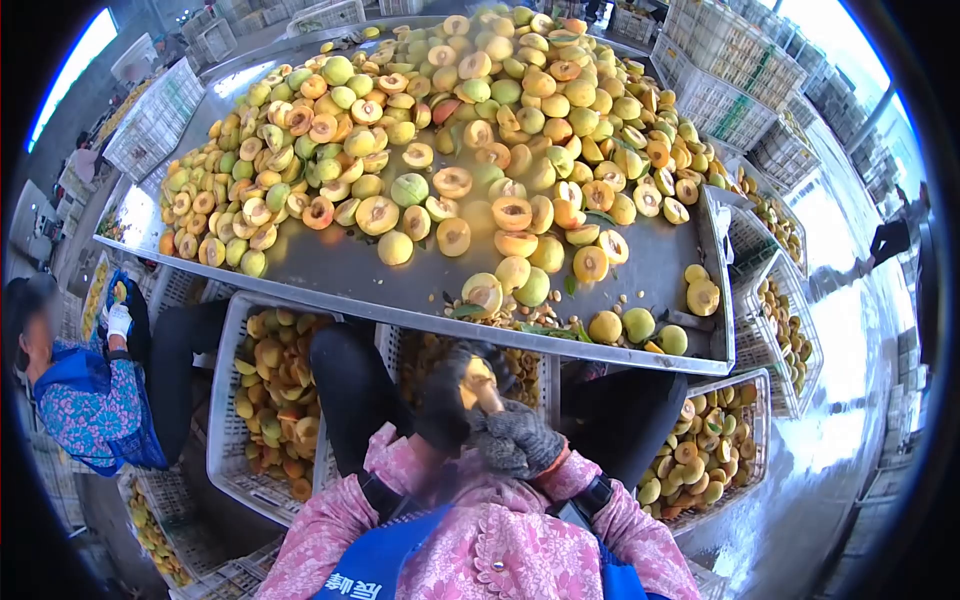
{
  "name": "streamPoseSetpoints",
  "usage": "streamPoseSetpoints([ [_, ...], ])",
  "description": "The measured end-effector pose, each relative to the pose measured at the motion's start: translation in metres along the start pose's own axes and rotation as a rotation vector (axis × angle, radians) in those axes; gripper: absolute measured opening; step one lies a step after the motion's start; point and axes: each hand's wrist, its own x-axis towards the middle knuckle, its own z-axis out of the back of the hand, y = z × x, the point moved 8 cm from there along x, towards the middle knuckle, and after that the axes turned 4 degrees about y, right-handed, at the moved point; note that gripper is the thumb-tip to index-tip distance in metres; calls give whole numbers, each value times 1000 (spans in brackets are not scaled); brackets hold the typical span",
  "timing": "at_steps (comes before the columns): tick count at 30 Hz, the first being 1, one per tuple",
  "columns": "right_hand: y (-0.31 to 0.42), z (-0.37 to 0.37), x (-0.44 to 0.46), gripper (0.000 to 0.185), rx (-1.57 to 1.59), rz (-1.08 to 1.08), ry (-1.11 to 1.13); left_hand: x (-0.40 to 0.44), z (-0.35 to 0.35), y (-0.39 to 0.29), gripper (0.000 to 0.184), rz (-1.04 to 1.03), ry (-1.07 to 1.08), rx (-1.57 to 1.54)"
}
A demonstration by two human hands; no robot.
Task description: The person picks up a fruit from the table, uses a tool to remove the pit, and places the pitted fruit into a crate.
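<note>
In front of my chest, my left hand (443, 398) wears a dark glove, blurred by motion. Its fingers are closed around a yellow peach half (477, 382), cut side partly showing. Touching it from the right is my right hand (517, 440) in a grey knit glove, fingers curled together. Whatever the right hand grips, if anything, is hidden. Beyond both hands, a metal table (345, 290) carries a big heap of halved and whole peaches (500, 110). Partly behind my hands, a crate of peach pieces (525, 375) stands under the table edge.
Crates of peach halves stand left (225, 400) and right (765, 420) of my knees. Loose pits and leaves (540, 328) lie along the table's near edge. A co-worker in a blue apron (90, 400) sits at left. Stacked white crates (730, 75) rise at back right.
</note>
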Motion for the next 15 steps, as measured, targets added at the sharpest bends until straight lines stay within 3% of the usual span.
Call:
streamPoseSetpoints([
  [2,12,6,-12,21,-16,8,-17,-1,5,-2,23,35,81,393],
  [5,15,47,-25,20,-234,-69,-222,-27,-12,-45,30,-185,219,1282],
  [6,15,62,-23,18,-301,-80,-368,-33,-4,-65,26,-117,40,1289],
  [8,16,95,-19,17,-776,72,-247,-50,11,-119,27,-325,-26,1673],
  [10,7,120,-20,17,-748,34,-295,-74,38,-162,29,-588,-145,2217],
  [12,0,138,-22,17,-703,-1,-362,-81,77,-211,28,-259,-500,1778],
  [15,-5,155,-13,19,-910,118,-333,-62,45,-232,31,-622,-404,1941],
])
